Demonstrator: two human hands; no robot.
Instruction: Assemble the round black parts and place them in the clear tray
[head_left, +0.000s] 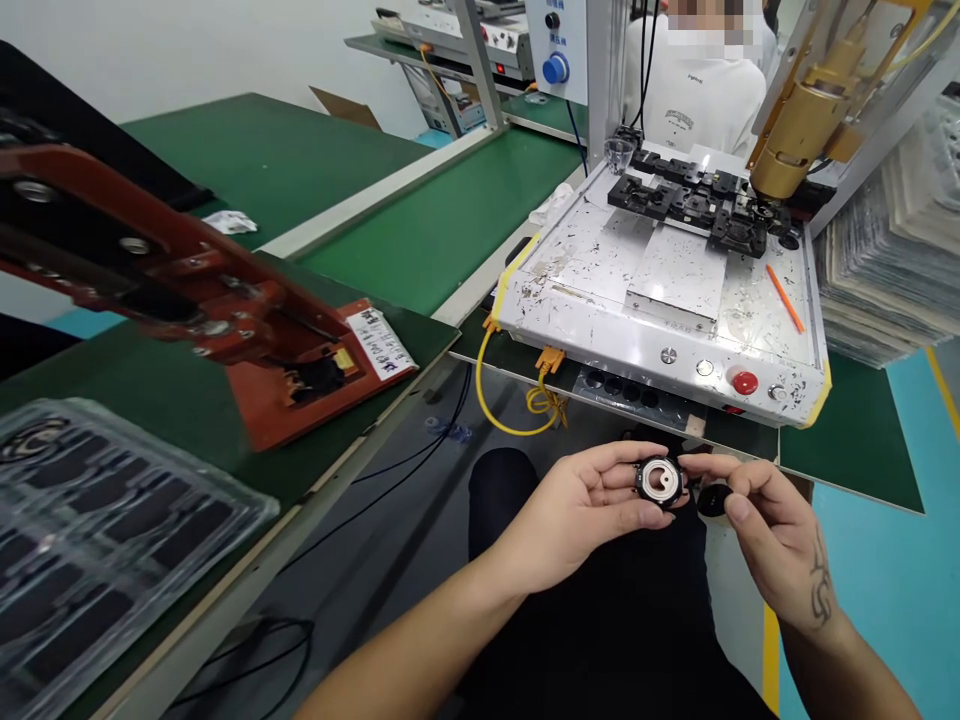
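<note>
My left hand (581, 515) grips a small round black case (679, 482) by its edge, fingers behind and thumb in front. A pale metallic ring with a hole in the middle faces me inside the case. Close beside it on the right, my right hand (776, 530) pinches a flat black disc (714, 499) between thumb and fingers. The disc and the case look slightly apart. Both hands are over my lap, in front of the white machine (600, 300).
The machine bears black fixtures (686, 200), an orange stick (785, 298) and a red button (745, 382). A gold cylinder (799, 135) stands over it. At left are a red press (285, 400) and a clear tray (142, 570). Stacked trays (892, 240) rise at right. A person (690, 100) sits behind.
</note>
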